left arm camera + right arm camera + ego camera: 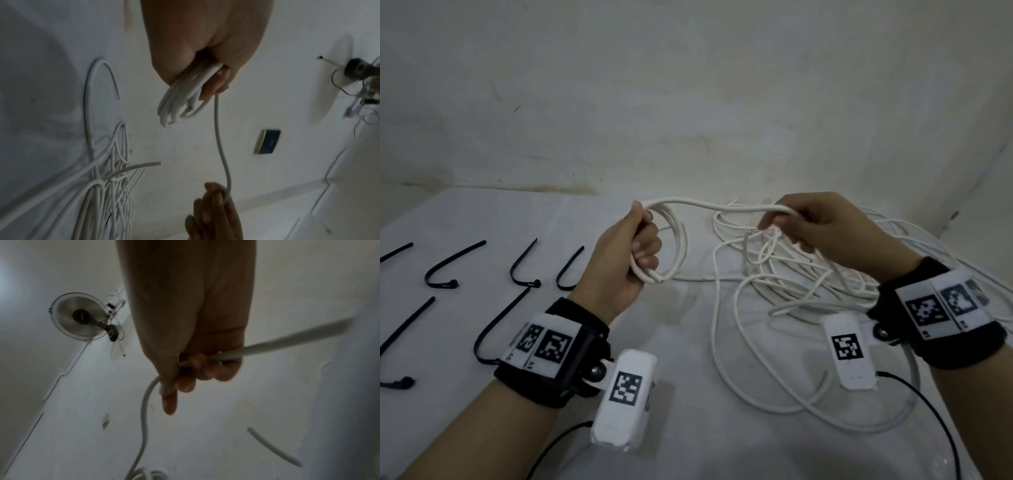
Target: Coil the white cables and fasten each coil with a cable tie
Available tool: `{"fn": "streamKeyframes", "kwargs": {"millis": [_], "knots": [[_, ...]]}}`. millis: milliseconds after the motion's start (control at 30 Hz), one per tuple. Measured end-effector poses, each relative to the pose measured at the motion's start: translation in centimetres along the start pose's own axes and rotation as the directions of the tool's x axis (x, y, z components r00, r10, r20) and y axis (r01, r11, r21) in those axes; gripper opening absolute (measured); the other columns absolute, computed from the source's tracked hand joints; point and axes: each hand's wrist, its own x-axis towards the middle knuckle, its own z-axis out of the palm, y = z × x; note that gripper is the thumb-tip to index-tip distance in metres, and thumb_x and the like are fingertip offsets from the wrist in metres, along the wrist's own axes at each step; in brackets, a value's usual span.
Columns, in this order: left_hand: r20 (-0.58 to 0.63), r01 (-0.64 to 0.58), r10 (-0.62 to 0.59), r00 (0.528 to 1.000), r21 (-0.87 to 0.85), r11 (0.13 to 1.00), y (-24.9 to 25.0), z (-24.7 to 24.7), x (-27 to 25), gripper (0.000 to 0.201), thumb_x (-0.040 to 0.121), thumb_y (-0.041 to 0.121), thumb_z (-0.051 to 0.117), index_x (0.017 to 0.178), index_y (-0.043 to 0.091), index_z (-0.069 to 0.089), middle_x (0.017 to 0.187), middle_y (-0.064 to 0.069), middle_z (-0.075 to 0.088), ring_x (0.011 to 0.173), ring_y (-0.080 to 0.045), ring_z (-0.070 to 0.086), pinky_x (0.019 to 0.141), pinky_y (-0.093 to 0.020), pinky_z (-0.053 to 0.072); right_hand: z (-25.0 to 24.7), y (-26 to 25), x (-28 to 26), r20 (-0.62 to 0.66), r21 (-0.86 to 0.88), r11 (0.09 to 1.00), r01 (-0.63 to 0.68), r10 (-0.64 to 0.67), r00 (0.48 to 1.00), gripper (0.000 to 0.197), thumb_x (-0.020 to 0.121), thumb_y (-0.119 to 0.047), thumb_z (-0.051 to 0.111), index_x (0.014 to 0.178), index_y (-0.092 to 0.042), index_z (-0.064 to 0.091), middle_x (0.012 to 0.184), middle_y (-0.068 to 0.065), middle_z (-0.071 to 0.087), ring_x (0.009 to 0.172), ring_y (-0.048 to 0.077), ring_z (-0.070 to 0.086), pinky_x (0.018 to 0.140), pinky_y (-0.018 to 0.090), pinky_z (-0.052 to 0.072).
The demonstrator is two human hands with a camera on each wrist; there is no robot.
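Left hand grip holds small coil of white round cable, right hand grip pinches its running strand above tangled white cable heap on white counter

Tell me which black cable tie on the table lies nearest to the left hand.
The cable tie in the upper row, farthest right: its bend lies just beside the left hand at the wrist. The other ties lie farther left or nearer the camera.
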Motion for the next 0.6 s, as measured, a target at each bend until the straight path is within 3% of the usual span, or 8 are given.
{"fn": "streamKeyframes", "kwargs": {"millis": [133, 200, 300, 367, 500, 600], "knots": [[0.074, 0.07, -0.069, 0.995, -0.004, 0.998, -0.5, 0.3, -0.2, 0.033, 0.097, 0.039, 0.033, 0.075, 0.018, 0.045, 0.044, 0.01, 0.028, 0.036, -0.002, 0.026, 0.032, -0.011, 0.028, -0.6, 0.3, -0.7, -0.083, 0.078, 0.997, 0.016, -0.01, 0.996, 0.02, 0.094, -0.033, 0.055, 0.093, -0.021, 0.071, 0.053, -0.015, 0.045, 0.047, 0.003, 0.037, 0.049, 0.01, 0.028], [0.075, 0.085, -0.085, 0.994, -0.002, 0.996, -1.0, 0.5, -0.3, 0.032, 0.097, 0.04, 0.033, 0.076, 0.018, 0.045, 0.043, 0.01, 0.028, 0.035, -0.002, 0.026, 0.032, -0.011, 0.028, -0.8, 0.7, -0.3, -0.117, 0.223, 0.975, -0.019, 0.046, 0.992, 0.033, 0.094, -0.043, 0.047, 0.09, -0.021, 0.071, 0.057, -0.008, 0.039, 0.049, 0.007, 0.03, 0.049, 0.017, 0.025], [0.035, 0.062, -0.063, 0.997, 0.01, 0.998, -1.3, 0.3, -0.1, 0.033, 0.099, 0.038, 0.032, 0.077, 0.017, 0.045, 0.043, 0.01, 0.028, 0.035, -0.002, 0.026, 0.033, -0.011, 0.028, -0.7, 1.1, 0.6, -0.055, 0.562, 0.788, -0.253, 0.341, 0.939, 0.041, 0.099, -0.043, 0.04, 0.097, -0.01, 0.065, 0.059, 0.0, 0.044, 0.048, 0.01, 0.033, 0.052, 0.024, 0.028], [0.031, 0.043, -0.044, 0.999, 0.015, 0.999, -1.5, 0.4, -0.1, 0.033, 0.099, 0.037, 0.032, 0.077, 0.017, 0.045, 0.044, 0.009, 0.028, 0.037, -0.002, 0.026, 0.034, -0.012, 0.029, -0.2, 1.2, 0.7, 0.017, 0.653, 0.674, -0.346, 0.443, 0.896, 0.044, 0.1, -0.042, 0.037, 0.097, -0.007, 0.064, 0.06, -0.001, 0.045, 0.047, 0.009, 0.036, 0.054, 0.022, 0.028], [0.081, 0.037, -0.039, 0.996, 0.026, 0.999, -1.9, 0.8, -0.4, 0.033, 0.097, 0.04, 0.031, 0.077, 0.017, 0.043, 0.046, 0.009, 0.028, 0.038, -0.002, 0.026, 0.036, -0.012, 0.03, 0.6, 1.1, 0.3, 0.039, 0.714, 0.588, -0.381, 0.51, 0.859, 0.045, 0.097, -0.049, 0.039, 0.089, -0.012, 0.064, 0.058, -0.007, 0.043, 0.048, 0.006, 0.036, 0.053, 0.019, 0.026], [0.128, 0.048, -0.049, 0.991, 0.013, 0.999, -1.8, 1.1, -0.7, 0.033, 0.086, 0.049, 0.035, 0.076, 0.018, 0.042, 0.044, 0.009, 0.028, 0.037, -0.002, 0.026, 0.035, -0.011, 0.029, 1.0, 1.0, -0.1, 0.019, 0.785, 0.531, -0.318, 0.492, 0.87, 0.034, 0.098, -0.04, 0.042, 0.082, -0.015, 0.058, 0.057, -0.008, 0.04, 0.049, 0.006, 0.033, 0.057, 0.021, 0.024]]}}
